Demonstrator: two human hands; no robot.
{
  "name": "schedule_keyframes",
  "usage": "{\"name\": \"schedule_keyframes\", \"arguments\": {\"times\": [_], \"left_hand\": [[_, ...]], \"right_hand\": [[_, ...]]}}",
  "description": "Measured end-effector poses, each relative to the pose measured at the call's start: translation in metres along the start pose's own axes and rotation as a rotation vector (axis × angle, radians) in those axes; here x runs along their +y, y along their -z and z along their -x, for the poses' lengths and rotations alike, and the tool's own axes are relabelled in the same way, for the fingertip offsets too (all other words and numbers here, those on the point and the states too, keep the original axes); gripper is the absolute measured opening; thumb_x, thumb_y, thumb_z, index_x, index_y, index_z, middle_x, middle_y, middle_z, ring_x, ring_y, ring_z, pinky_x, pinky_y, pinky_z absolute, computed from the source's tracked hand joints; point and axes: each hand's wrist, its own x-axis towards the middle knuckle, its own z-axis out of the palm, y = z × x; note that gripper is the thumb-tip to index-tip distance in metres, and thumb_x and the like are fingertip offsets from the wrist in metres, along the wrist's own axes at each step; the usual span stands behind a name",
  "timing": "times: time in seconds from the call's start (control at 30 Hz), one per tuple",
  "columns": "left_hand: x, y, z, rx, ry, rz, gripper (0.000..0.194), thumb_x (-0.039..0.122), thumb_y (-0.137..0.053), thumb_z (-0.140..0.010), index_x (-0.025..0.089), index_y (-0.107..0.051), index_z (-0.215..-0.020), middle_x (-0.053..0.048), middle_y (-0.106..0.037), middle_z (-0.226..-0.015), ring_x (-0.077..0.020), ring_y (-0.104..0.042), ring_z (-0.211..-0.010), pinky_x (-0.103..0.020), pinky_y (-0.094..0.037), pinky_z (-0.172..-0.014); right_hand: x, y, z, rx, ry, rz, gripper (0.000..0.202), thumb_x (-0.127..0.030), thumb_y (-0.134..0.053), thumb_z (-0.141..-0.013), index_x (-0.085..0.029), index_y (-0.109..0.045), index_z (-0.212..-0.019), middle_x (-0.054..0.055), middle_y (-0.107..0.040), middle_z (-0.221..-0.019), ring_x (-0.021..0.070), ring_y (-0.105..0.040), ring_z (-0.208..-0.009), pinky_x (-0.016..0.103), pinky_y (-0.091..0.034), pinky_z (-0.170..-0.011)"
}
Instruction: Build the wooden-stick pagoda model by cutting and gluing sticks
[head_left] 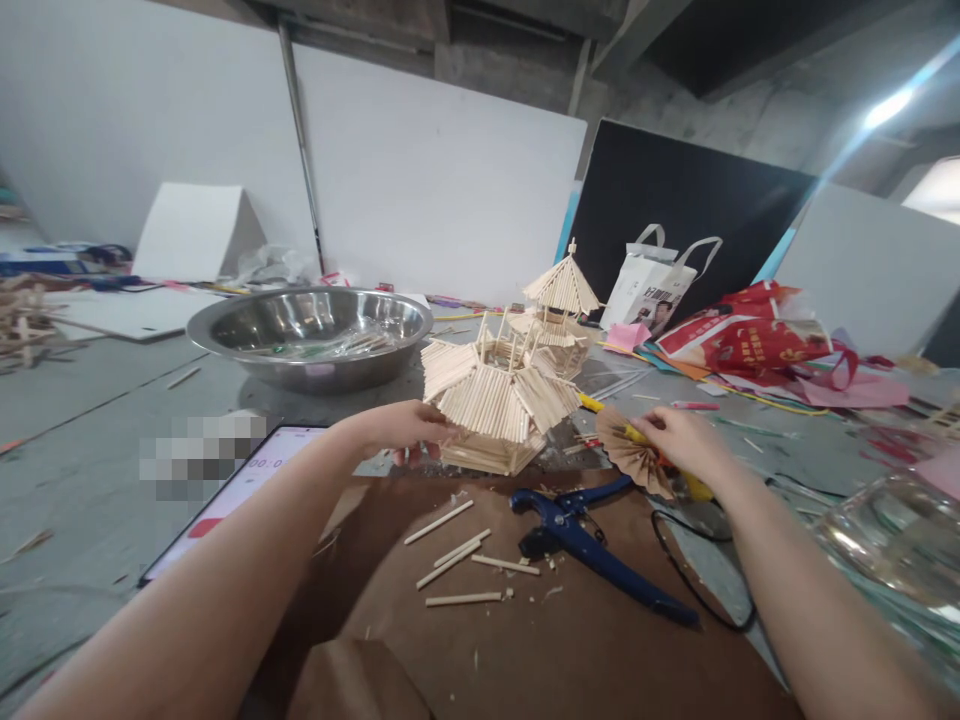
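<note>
While loose wooden sticks (463, 600) lie nearest on a brown sheet (585, 660), a blue cutter (600, 560) rests just beside them, to the right. The left hand (412, 430), fingers curled, is at the lower left side of the stick-built pavilion (502, 400); its grip cannot be determined. The right hand (667, 435) holds a yellow tool (699, 487) at pleated brown paper (622, 450). Behind the pavilion stands a peaked stick model (564, 288).

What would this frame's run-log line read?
left hand: at stick model; right hand: on yellow tool; blue cutter: lying on brown sheet; loose sticks: same sheet
</note>
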Motion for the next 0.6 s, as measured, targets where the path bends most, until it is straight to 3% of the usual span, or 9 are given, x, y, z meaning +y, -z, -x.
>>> {"name": "schedule_keyframes", "arguments": {"times": [0.23, 0.6], "left_hand": [[-0.011, 0.013, 0.002, -0.075, 0.011, -0.021, 0.051, 0.057, -0.052, -0.058, 0.015, -0.058, -0.086, -0.005, -0.059, -0.072, -0.0107, -0.048, -0.050, -0.020, -0.036, -0.040], [-0.008, -0.001, -0.003, 0.005, -0.012, -0.051, 0.046, 0.056, -0.051, -0.059, 0.015, -0.058, -0.079, -0.005, -0.059, -0.067, -0.0117, -0.049, -0.049, -0.020, -0.036, -0.039]], "right_hand": [[-0.007, 0.001, 0.003, -0.004, 0.037, -0.088, 0.035, -0.046, -0.037, -0.075, -0.020, -0.060, -0.081, 0.006, -0.065, -0.084, 0.0212, -0.058, -0.077, 0.028, -0.039, -0.061], [-0.035, 0.004, 0.015, -0.064, 0.152, -0.263, 0.030, -0.044, -0.039, -0.075, -0.021, -0.058, -0.081, 0.003, -0.065, -0.083, 0.0185, -0.058, -0.075, 0.026, -0.040, -0.062]]}}
